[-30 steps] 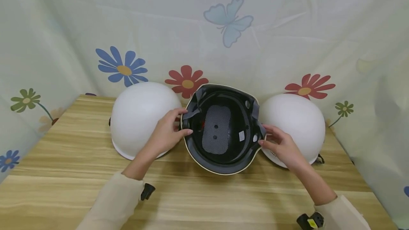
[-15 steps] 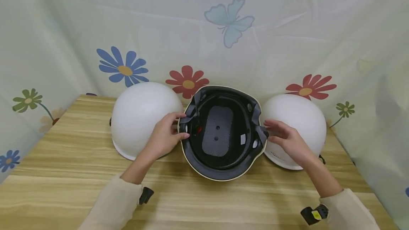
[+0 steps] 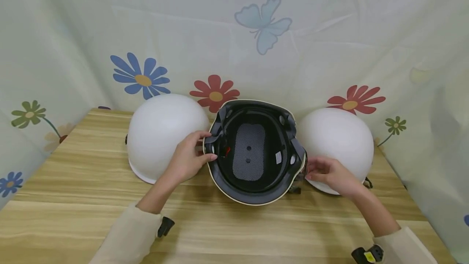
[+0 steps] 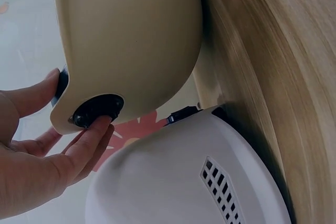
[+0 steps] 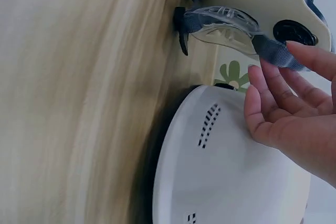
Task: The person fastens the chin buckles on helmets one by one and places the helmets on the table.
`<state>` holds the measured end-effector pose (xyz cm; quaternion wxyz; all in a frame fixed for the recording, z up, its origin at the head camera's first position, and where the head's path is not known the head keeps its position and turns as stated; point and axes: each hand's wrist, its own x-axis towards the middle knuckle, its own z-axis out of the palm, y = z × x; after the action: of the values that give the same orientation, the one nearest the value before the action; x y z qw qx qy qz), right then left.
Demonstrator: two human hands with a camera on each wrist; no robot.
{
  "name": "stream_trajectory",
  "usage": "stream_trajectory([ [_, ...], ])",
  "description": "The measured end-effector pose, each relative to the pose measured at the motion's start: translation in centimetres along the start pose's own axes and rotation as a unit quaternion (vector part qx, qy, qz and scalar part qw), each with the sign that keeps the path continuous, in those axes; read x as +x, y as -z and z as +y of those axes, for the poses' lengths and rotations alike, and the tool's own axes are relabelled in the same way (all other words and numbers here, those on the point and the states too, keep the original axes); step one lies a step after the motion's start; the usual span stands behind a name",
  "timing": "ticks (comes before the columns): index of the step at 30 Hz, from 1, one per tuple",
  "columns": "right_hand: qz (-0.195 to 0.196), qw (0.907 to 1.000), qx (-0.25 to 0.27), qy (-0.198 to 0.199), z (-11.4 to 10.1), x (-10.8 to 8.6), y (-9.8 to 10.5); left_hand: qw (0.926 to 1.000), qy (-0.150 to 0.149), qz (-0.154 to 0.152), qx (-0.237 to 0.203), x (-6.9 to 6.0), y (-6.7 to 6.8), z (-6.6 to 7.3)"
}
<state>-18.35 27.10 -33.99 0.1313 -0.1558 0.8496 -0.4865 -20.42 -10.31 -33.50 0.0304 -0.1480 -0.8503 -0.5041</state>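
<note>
An upturned cream helmet [image 3: 253,196] stands in the middle of the table, its black lining facing up. At its left rim my left hand [image 3: 187,156] holds on, thumb on the inside edge and fingers by the black round fitting [image 4: 97,109] on the shell. Beside the right rim, my right hand [image 3: 331,174] holds the grey chin strap [image 5: 278,53] between thumb and fingers. From that strap hangs a clear chin cup [image 5: 228,24] with a black buckle [image 5: 180,24], outside the shell.
A white helmet [image 3: 165,133] sits dome-up at the left, close to my left hand. Another white helmet [image 3: 340,141] sits dome-up behind my right hand. Behind the wooden table [image 3: 234,235] hangs a flowered curtain [image 3: 176,27].
My right hand has let go of the helmet's right rim and moved down along its outside with the chin strap, which now hangs there. The left hand keeps its hold.
</note>
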Motion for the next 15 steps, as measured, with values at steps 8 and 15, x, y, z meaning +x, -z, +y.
stream_trajectory([
  [8, 0.009, 0.9996, 0.025, 0.000, -1.5, -1.4, 0.9, 1.0000, -0.004, 0.002, -0.002, -0.1, 0.0, 0.1],
  [15, -0.008, 0.9962, 0.029, 0.082, -4.9, -1.6, 2.4, 1.0000, -0.004, 0.006, -0.001, 0.0, -0.1, 0.0],
])
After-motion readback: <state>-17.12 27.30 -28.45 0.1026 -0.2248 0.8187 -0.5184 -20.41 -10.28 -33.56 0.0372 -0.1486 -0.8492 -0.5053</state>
